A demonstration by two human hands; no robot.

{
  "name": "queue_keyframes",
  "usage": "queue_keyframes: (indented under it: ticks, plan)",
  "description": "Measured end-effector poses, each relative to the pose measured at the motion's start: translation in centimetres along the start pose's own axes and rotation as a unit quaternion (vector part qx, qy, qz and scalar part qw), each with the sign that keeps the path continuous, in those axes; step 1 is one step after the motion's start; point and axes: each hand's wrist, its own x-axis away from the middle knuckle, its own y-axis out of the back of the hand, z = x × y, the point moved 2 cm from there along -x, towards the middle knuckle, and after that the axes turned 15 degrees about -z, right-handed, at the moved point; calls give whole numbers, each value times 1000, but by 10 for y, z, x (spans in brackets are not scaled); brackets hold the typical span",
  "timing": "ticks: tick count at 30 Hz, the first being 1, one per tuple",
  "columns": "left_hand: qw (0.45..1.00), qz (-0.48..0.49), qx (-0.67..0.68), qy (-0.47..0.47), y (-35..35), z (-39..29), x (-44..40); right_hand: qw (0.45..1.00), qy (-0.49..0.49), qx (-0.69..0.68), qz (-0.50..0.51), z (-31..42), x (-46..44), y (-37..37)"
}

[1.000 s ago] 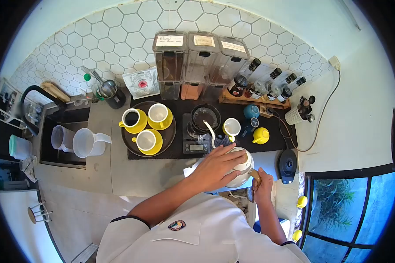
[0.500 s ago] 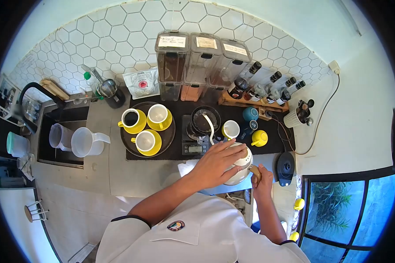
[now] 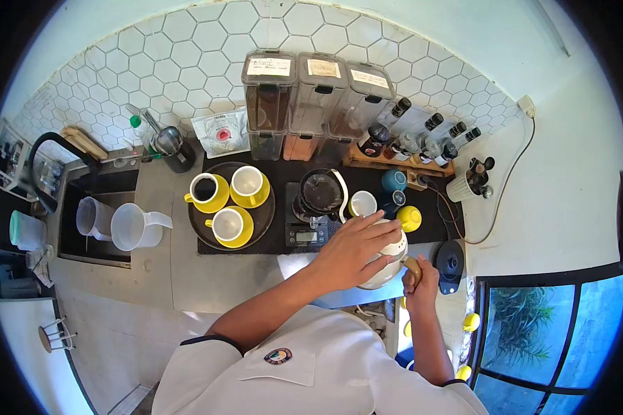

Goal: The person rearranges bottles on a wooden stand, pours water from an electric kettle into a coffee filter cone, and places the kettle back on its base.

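A cream gooseneck kettle (image 3: pixel 382 278) is held over the counter's front edge. My right hand (image 3: pixel 422 282) is closed round its wooden handle (image 3: pixel 413 267). Across the top of the kettle lies my left hand (image 3: pixel 356 249), palm down with fingers stretched out over the lid. The curved white spout (image 3: pixel 344 194) reaches the right rim of a coffee dripper (image 3: pixel 322 191) with dark wet grounds inside. Beneath the dripper sits a black scale (image 3: pixel 304 236); its display is too small to read. A white-lined cup (image 3: pixel 363 204) stands just beyond my left fingers.
A round tray (image 3: pixel 264 225) bears three yellow cups on saucers, one with dark liquid. Clear jugs (image 3: pixel 133 228) stand by the sink (image 3: pixel 114 257). Storage bins (image 3: pixel 268 104) and a bottle rack (image 3: pixel 374 162) line the wall. At right are a yellow cup (image 3: pixel 409 218) and a kettle base (image 3: pixel 451 259).
The kettle and both hands have shifted slightly to the right. The spout has moved from over the dripper's middle to its right rim.
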Motion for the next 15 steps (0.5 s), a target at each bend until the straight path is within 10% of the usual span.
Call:
queue_keyframes:
  ticks: [15]
  plan:
    - [999, 41, 26, 3, -22, 0, -2, 999, 31, 33, -19, -6, -5, 28]
